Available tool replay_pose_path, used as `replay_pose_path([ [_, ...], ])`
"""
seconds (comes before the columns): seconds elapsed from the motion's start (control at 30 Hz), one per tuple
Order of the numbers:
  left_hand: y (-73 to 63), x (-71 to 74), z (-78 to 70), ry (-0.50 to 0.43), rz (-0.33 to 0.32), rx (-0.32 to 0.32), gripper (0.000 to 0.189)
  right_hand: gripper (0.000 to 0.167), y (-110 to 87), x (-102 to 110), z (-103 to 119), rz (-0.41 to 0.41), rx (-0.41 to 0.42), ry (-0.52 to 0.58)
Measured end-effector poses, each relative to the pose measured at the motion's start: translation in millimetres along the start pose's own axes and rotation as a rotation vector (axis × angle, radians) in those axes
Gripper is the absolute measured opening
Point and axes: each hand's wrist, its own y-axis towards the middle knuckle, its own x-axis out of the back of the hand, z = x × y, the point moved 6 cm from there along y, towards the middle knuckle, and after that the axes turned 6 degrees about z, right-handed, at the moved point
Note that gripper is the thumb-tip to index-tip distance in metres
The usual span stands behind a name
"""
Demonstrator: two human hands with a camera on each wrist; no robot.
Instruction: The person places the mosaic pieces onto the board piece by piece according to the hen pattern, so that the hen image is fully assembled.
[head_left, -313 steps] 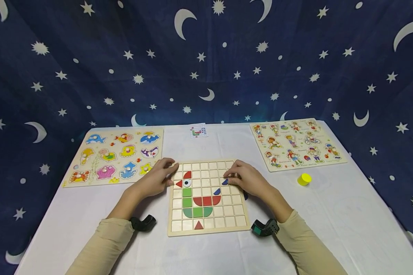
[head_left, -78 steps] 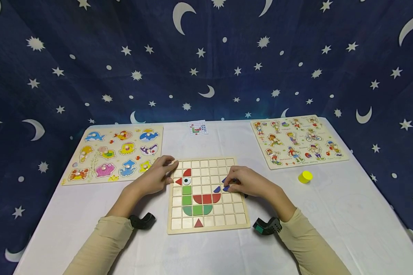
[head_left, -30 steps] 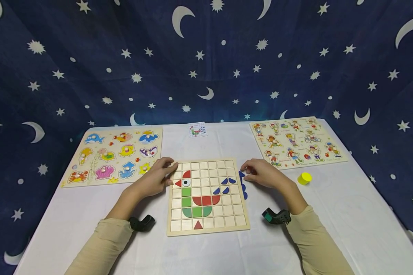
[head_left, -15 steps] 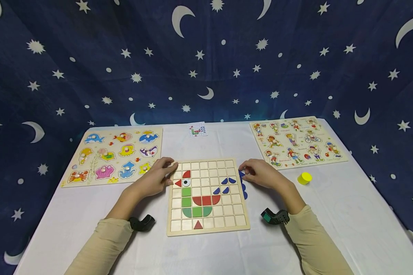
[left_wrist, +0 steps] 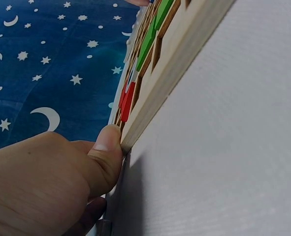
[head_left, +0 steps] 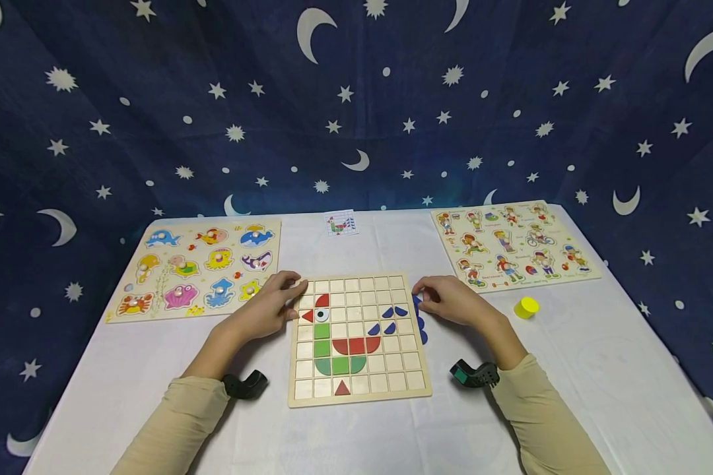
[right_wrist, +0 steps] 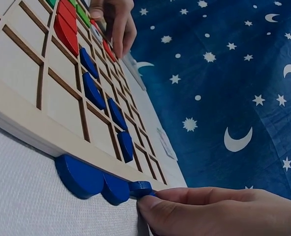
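A wooden grid board point(head_left: 389, 380) lies on the table, with red, green and blue pieces forming a bird and a round eye tile point(head_left: 321, 315). Several blue pieces point(head_left: 387, 328) sit in its right-hand cells. My left hand point(head_left: 267, 307) holds the board's left edge, thumb point(left_wrist: 108, 140) at the rim near a red triangle point(left_wrist: 128, 103). Just off the right edge, my right hand point(head_left: 454, 300) pinches a blue piece point(right_wrist: 141, 187) between thumb and fingers. Two more blue rounded pieces point(right_wrist: 79, 177) lie against the board's side.
A sea-animal peg puzzle point(head_left: 172, 267) lies at left, a children-figure puzzle point(head_left: 513, 247) at back right. Behind the board is a small picture card point(head_left: 341, 223) of a bird. A yellow cylinder point(head_left: 525, 307) stands right of my right hand. A starry curtain point(head_left: 356, 99) hangs behind.
Two more blue pieces have come onto the board's right side since the oldest frame. My right hand has moved off the board to the blue pieces beside it; my left hand stays put.
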Motion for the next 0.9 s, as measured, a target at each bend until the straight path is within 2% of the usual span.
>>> replay_pose_path([
  [0.63,0.0,0.5,-0.2,0.007,0.004,-0.007,0.059,0.019,-2.1,9.1,-5.9,-0.045,-0.011,0.002],
  [0.9,0.5,0.3,-0.6,0.013,0.001,-0.009,0.058,0.023,-5.1,13.6,8.0,-0.029,0.052,0.04],
])
